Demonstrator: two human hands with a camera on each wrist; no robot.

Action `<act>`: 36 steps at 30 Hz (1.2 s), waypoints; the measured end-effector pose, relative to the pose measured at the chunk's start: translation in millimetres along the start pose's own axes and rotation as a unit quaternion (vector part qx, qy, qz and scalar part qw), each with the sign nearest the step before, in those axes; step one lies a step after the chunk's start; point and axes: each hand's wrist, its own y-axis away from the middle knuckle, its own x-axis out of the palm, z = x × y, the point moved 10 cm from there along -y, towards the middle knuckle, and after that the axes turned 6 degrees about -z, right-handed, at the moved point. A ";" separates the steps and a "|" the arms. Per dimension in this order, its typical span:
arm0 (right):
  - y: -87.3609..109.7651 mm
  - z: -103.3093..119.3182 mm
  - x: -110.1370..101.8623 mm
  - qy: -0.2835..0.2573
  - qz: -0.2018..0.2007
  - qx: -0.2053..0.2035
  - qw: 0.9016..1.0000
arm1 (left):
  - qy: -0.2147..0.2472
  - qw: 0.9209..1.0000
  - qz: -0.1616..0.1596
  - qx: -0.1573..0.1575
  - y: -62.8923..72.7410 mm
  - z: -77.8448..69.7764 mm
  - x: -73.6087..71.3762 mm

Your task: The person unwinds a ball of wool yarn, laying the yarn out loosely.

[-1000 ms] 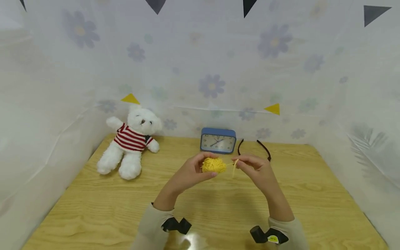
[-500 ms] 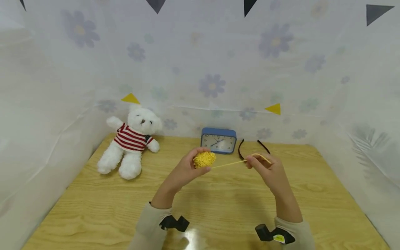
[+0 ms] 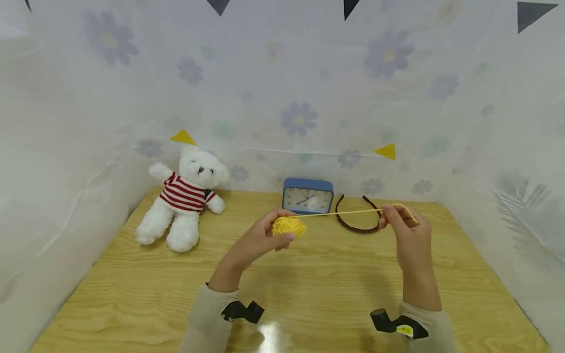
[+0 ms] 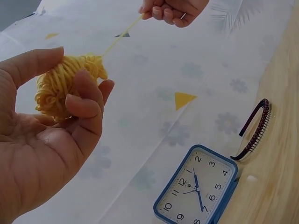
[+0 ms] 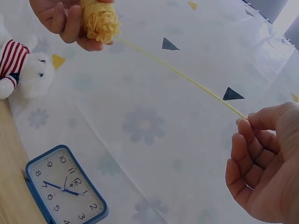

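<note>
A small ball of yellow yarn point(image 3: 289, 226) is gripped in my left hand point(image 3: 256, 240), thumb and fingers curled round it, as the left wrist view shows for the ball point(image 4: 67, 86). From it a single yarn strand point(image 3: 337, 213) runs taut to the right. My right hand point(image 3: 412, 240) pinches that strand between thumb and forefinger, and its loose end hangs over the back of the hand. In the right wrist view the strand point(image 5: 182, 76) slants down to the pinching fingertips. Both hands are held up above the wooden table.
A blue alarm clock point(image 3: 307, 197) stands at the back of the table point(image 3: 304, 284). Right of it lies a dark headband point(image 3: 357, 229), close behind the right hand. A white teddy bear point(image 3: 183, 196) in a striped shirt sits at the back left.
My right hand has moved well to the right, drawing the yarn strand out longer between the hands. The left hand with the yarn ball has shifted slightly left.
</note>
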 end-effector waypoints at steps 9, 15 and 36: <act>-9.1 -17.3 -5.5 0.014 0.008 0.029 0.999 | 0.060 0.992 0.048 0.096 5.4 -20.9 8.5; -8.9 -28.7 7.1 0.052 0.096 0.030 0.994 | 0.082 0.988 0.050 0.117 4.3 -23.8 15.6; 64.9 -18.2 117.3 0.003 0.426 -0.058 0.903 | 0.048 0.995 0.075 0.054 -2.5 -3.5 40.6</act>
